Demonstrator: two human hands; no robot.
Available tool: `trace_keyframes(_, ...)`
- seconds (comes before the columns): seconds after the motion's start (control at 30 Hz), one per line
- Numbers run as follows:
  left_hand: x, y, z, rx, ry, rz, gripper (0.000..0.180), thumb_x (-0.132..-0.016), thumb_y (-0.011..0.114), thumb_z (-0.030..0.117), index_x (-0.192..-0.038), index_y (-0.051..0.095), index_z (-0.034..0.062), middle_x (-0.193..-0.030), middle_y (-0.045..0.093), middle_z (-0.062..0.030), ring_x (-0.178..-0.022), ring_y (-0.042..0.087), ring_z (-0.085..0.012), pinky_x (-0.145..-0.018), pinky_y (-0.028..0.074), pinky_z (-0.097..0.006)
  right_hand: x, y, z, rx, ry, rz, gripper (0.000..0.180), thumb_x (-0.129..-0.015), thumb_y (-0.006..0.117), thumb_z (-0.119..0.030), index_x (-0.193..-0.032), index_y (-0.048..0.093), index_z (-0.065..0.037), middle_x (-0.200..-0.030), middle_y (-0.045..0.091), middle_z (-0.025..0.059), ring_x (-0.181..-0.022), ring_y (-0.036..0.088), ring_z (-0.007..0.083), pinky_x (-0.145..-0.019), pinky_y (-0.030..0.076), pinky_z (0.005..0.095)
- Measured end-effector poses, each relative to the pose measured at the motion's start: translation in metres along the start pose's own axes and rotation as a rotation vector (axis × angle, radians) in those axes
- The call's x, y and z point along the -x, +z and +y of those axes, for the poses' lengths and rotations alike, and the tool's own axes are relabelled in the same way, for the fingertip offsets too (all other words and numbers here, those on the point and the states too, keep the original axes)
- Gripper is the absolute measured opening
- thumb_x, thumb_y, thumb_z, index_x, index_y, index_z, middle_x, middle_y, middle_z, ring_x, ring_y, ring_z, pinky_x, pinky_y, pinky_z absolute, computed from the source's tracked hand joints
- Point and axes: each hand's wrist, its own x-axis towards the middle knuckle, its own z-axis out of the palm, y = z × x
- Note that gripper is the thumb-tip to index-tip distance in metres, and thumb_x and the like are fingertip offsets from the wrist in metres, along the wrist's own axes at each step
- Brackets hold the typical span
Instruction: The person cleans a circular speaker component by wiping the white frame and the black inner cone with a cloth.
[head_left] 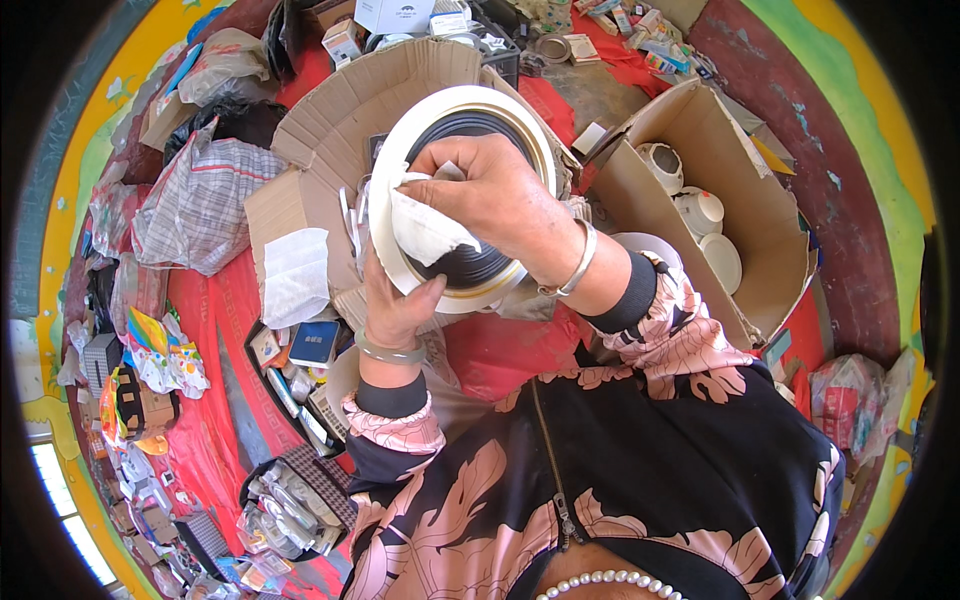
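My left hand [392,305] grips the lower rim of a round recessed light fitting [470,115], white on the rim and dark and ribbed inside, held up in front of me. My right hand [495,190] lies across the fitting's dark inside and presses a white cloth [425,230] against it. The right hand hides the middle of the fitting. Both wrists carry a bangle, and both sleeves are black with pink leaf print.
An open cardboard box [345,110] lies behind the fitting. Another open cardboard box [740,180] at the right holds several white fittings. A white wrapper [295,275], small packets and bags lie on the red cloth [215,320] at the left.
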Motion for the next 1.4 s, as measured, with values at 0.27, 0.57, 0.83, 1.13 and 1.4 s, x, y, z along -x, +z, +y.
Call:
trace_keyframes(0.27, 0.002, -0.001, 0.0, -0.199, 0.055, 0.0, 0.077, -0.06, 0.066, 0.009, -0.129, 0.035, -0.0045, -0.119, 0.049, -0.0132, -0.11, 0.049, -0.02, -0.095, 0.038, -0.033, -0.005, -0.009, -0.005, -0.373, 0.199, 0.114, 0.016, -0.084, 0.059, -0.013, -0.084, 0.06, 0.002, -0.064, 0.06, 0.0065, -0.047, 0.056, 0.01, -0.041, 0.044, 0.0218)
trace_keyframes(0.57, -0.004, 0.006, 0.011, -0.313, 0.111, -0.015, 0.078, -0.059, 0.063, 0.006, -0.131, 0.033, -0.0056, -0.122, 0.048, -0.0151, -0.112, 0.048, -0.0212, -0.097, 0.037, -0.033, -0.016, -0.025, 0.013, -0.547, 0.235, 0.25, 0.019, -0.086, 0.048, -0.013, -0.09, 0.059, 0.002, -0.072, 0.063, 0.0086, -0.051, 0.057, 0.0128, -0.045, 0.044, 0.0221)
trace_keyframes(0.83, -0.002, 0.0, -0.001, -0.288, 0.14, 0.008, 0.081, -0.062, 0.064, 0.015, -0.133, 0.032, -0.0055, -0.125, 0.047, -0.0154, -0.115, 0.046, -0.0222, -0.098, 0.035, -0.034, -0.021, -0.028, 0.027, -0.739, 0.334, 0.255, 0.018, -0.085, 0.049, -0.015, -0.087, 0.06, -0.001, -0.068, 0.06, 0.0054, -0.051, 0.055, 0.0124, -0.045, 0.043, 0.0237)
trace_keyframes(1.13, 0.0, 0.004, 0.005, -0.162, 0.074, -0.003, 0.078, -0.062, 0.066, 0.011, -0.132, 0.034, -0.0041, -0.12, 0.05, -0.0115, -0.109, 0.049, -0.0198, -0.095, 0.038, -0.032, -0.002, -0.005, -0.002, -0.637, 0.316, 0.036, 0.019, -0.085, 0.048, -0.012, -0.078, 0.061, 0.0, -0.062, 0.058, 0.0058, -0.048, 0.053, 0.013, -0.044, 0.041, 0.0247)
trace_keyframes(1.4, 0.001, 0.009, 0.01, -0.23, 0.111, 0.011, 0.078, -0.062, 0.067, 0.015, -0.13, 0.035, -0.0045, -0.122, 0.048, -0.0132, -0.11, 0.049, -0.0209, -0.095, 0.038, -0.032, -0.018, -0.018, 0.016, -0.673, 0.256, 0.181, 0.019, -0.084, 0.055, -0.02, -0.077, 0.06, -0.003, -0.062, 0.057, 0.0034, -0.047, 0.053, 0.0123, -0.043, 0.039, 0.0241)
